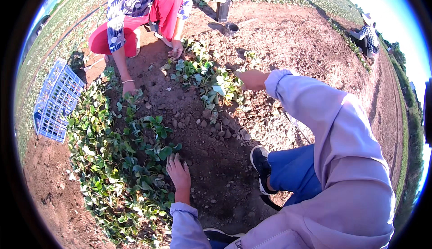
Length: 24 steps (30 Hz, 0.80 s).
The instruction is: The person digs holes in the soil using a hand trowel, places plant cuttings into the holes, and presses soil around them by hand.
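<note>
Left hand [179,175]: open, fingers extended at right edge of left plants [105,163].
Right hand [253,79]: at right end of far plants [203,75]; grip cannot be told.
Crate [59,101]: far left.

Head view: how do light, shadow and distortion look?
Head view: hard sun whitens the sky at upper right; shadow darkens the soil beside the left hand; fisheye curvature bows the scene toward the rim, with black corners.

Two own hands [179,173] [253,79], two co-workers [130,8] [366,35], one blue crate [59,99]
</note>
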Motion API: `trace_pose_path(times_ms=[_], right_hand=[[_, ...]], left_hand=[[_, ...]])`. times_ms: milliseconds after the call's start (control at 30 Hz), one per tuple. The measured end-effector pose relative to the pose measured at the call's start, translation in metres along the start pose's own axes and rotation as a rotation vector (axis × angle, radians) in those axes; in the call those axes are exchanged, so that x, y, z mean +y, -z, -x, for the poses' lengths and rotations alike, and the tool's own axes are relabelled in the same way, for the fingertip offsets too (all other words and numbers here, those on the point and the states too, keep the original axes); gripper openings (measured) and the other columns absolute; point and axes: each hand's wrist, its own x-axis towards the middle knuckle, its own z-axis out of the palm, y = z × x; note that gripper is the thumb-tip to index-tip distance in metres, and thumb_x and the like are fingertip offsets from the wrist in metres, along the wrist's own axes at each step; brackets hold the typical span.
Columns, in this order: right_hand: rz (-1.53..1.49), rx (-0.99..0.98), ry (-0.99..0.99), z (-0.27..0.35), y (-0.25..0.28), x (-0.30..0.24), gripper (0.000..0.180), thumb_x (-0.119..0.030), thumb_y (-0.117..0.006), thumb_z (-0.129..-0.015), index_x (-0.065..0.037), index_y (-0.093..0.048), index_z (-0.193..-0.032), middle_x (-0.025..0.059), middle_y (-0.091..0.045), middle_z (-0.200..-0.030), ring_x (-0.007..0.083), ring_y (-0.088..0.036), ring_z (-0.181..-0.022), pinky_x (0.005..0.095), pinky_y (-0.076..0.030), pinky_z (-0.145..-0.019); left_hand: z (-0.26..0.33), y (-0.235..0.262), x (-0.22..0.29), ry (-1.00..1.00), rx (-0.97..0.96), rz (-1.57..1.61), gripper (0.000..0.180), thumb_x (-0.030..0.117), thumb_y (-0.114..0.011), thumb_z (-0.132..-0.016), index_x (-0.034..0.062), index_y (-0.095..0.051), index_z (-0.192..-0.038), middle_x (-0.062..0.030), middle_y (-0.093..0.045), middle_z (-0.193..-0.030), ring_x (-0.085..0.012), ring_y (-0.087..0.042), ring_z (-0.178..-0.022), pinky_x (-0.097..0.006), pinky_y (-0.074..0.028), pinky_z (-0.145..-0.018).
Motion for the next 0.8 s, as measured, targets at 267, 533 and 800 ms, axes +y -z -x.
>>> trace_pose_path(times_ms=[267, 533, 800], right_hand=[[-0.296, 0.119, 0.13, 0.006, -0.107, 0.043, 0.04, -0.014, -0.05, -0.071, -0.007, -0.048, -0.111, 0.017, -0.053, -0.1, 0.0308, -0.051, -0.092, 0.0394, -0.04, -0.077], [-0.31, 0.251, -0.068, -0.069, -0.186, -0.005, 0.035, -0.011, -0.051, -0.066, -0.009, -0.054, -0.101, 0.0177, -0.038, -0.117, 0.0349, -0.037, -0.107, 0.0453, -0.033, -0.087], [-0.189, 0.364, -0.067, -0.077, -0.174, 0.008, 0.018, -0.009, -0.051, -0.067, -0.004, -0.056, -0.084, 0.0123, -0.049, -0.091, 0.0278, -0.046, -0.088, 0.0394, -0.039, -0.071]], left_hand=[[0.021, -0.005, 0.041, -0.143, -0.139, 0.163, 0.035, 0.008, -0.052, -0.071, 0.0025, -0.045, -0.105, -0.0172, -0.041, -0.111, -0.034, -0.037, -0.106, -0.042, -0.03, -0.089], [0.052, -0.002, 0.04, -0.048, -0.304, 0.18, 0.033, 0.004, -0.051, -0.07, 0.0014, -0.046, -0.103, -0.0185, -0.043, -0.108, -0.0354, -0.04, -0.101, -0.04, -0.033, -0.086], [0.032, -0.016, 0.044, 0.003, -0.29, 0.27, 0.029, 0.005, -0.051, -0.071, 0.0002, -0.048, -0.099, -0.0179, -0.046, -0.104, -0.034, -0.043, -0.097, -0.039, -0.036, -0.083]])
